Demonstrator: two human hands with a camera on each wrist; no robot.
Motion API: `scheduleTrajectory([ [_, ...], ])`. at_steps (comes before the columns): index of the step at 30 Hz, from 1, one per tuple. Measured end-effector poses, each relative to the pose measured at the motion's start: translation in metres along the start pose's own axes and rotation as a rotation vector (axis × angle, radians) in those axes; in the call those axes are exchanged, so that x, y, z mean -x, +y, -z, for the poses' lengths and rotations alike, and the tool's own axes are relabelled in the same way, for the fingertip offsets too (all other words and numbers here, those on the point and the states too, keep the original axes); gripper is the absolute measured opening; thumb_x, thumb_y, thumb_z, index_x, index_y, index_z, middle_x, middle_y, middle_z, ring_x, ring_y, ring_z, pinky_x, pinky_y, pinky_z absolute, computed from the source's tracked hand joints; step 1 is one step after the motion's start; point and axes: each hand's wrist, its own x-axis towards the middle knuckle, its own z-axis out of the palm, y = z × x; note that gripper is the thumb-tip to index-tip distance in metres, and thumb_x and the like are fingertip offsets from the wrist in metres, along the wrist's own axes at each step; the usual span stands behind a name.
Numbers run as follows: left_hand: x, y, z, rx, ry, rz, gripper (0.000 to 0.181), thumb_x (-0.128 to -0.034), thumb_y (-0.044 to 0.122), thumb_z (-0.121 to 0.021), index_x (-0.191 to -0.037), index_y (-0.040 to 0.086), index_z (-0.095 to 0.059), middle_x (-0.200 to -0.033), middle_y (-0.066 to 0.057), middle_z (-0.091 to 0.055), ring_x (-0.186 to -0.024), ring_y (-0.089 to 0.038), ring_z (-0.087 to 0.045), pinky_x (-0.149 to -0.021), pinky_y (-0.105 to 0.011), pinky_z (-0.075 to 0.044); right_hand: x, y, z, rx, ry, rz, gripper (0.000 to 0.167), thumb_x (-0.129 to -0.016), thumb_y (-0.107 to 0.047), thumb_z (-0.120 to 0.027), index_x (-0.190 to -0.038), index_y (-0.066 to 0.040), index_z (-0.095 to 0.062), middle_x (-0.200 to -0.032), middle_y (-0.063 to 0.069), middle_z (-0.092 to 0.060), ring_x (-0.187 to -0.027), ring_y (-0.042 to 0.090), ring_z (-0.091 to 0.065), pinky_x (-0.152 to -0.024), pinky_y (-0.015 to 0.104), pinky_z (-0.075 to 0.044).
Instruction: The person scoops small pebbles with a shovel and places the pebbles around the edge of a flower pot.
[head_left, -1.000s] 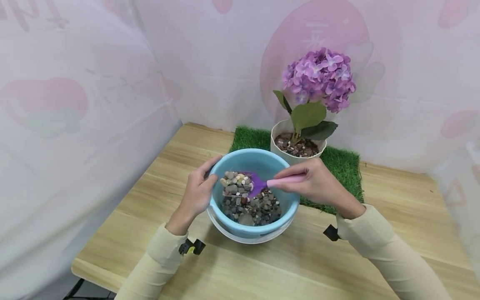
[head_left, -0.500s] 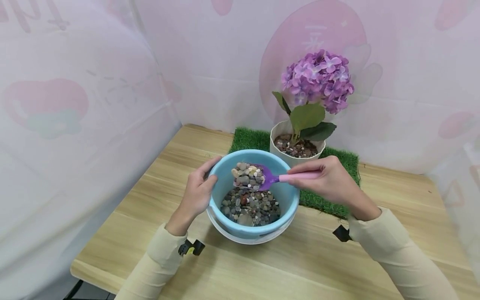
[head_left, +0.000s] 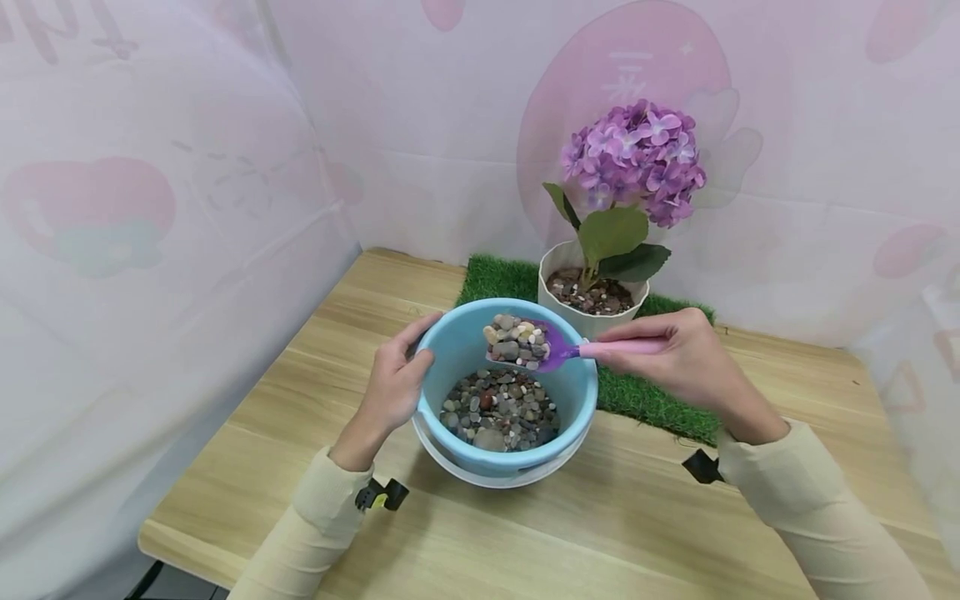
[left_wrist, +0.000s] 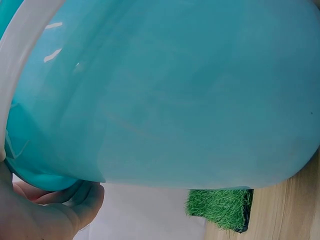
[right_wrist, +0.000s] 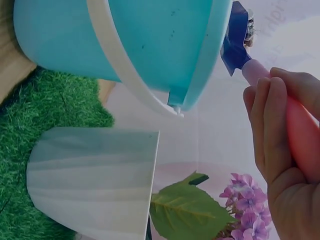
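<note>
A light blue bucket (head_left: 435, 417) with a white handle (right_wrist: 112, 45) stands on the table, pebbles (head_left: 495, 417) covering its bottom. At the bucket's left rim my left hand (head_left: 393, 379) grips the edge, thumb on top; the left wrist view shows its fingers curled under the rim. My right hand (head_left: 686, 358) holds the pink handle of a small purple shovel (head_left: 558, 346). Its blade, heaped with pebbles (head_left: 517, 342), hovers over the bucket's far right part. In the right wrist view the blade sits just beyond the rim, fingers and thumb around the handle.
Behind the bucket, a white pot (head_left: 592, 321) holds a purple hydrangea (head_left: 637, 158) with brown pebbly filling. The pot stands on a green turf mat (head_left: 660, 408). The wooden table (head_left: 300, 400) meets printed white cloth (head_left: 420, 108) at the back and left.
My right hand has moved right and slightly away from me, carrying the loaded shovel from the bucket's middle toward its far right side. My left hand stays on the rim.
</note>
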Motion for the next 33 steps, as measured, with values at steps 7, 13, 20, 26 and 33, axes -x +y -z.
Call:
scheduleTrajectory([
  [7, 0.000, -0.001, 0.000, 0.006, 0.000, 0.002, 0.051, -0.1024, 0.001, -0.046, -0.153, -0.002, -0.051, -0.152, -0.022, -0.059, -0.138, -0.039, -0.060, -0.110, -0.052, -0.057, 0.002, 0.001, 0.010, 0.045, 0.037, 0.023, 0.019, -0.088, -0.006, -0.085, -0.106, -0.009, -0.084, -0.097, 0.009, -0.083, -0.081, 0.014, -0.081, -0.070, 0.032, -0.069],
  [13, -0.001, -0.001, 0.000, 0.013, 0.003, 0.009, 0.051, -0.1021, 0.000, -0.047, -0.152, -0.002, -0.052, -0.152, -0.021, -0.059, -0.138, -0.039, -0.060, -0.110, -0.052, -0.057, 0.004, -0.003, 0.021, 0.039, 0.053, -0.013, 0.020, -0.089, -0.007, -0.084, -0.108, -0.008, -0.083, -0.099, 0.004, -0.084, -0.088, 0.014, -0.081, -0.075, 0.030, -0.069],
  [20, -0.001, 0.000, 0.001, 0.011, 0.003, 0.019, 0.051, -0.1022, 0.000, -0.046, -0.153, 0.001, -0.053, -0.153, -0.022, -0.058, -0.138, -0.041, -0.060, -0.109, -0.052, -0.057, 0.003, -0.006, 0.032, 0.050, 0.068, 0.029, 0.021, -0.090, 0.001, -0.080, -0.109, -0.007, -0.083, -0.099, 0.001, -0.084, -0.089, 0.010, -0.081, -0.076, 0.028, -0.068],
  [26, -0.001, 0.000, 0.001, 0.001, 0.000, 0.017, 0.051, -0.1024, 0.000, -0.046, -0.153, 0.000, -0.051, -0.153, -0.022, -0.057, -0.139, -0.040, -0.059, -0.111, -0.052, -0.056, 0.003, -0.005, 0.038, 0.078, 0.102, 0.049, 0.021, -0.089, 0.005, -0.079, -0.107, -0.004, -0.083, -0.096, -0.003, -0.084, -0.086, 0.006, -0.080, -0.075, 0.026, -0.068],
  [33, 0.000, 0.002, 0.000, -0.003, -0.002, 0.017, 0.051, -0.1025, 0.001, -0.046, -0.153, -0.001, -0.051, -0.153, -0.021, -0.058, -0.138, -0.040, -0.060, -0.110, -0.051, -0.057, 0.005, -0.002, 0.047, 0.114, 0.165, -0.020, 0.019, -0.090, -0.006, -0.083, -0.109, -0.002, -0.082, -0.094, -0.007, -0.083, -0.084, 0.009, -0.081, -0.077, 0.022, -0.067],
])
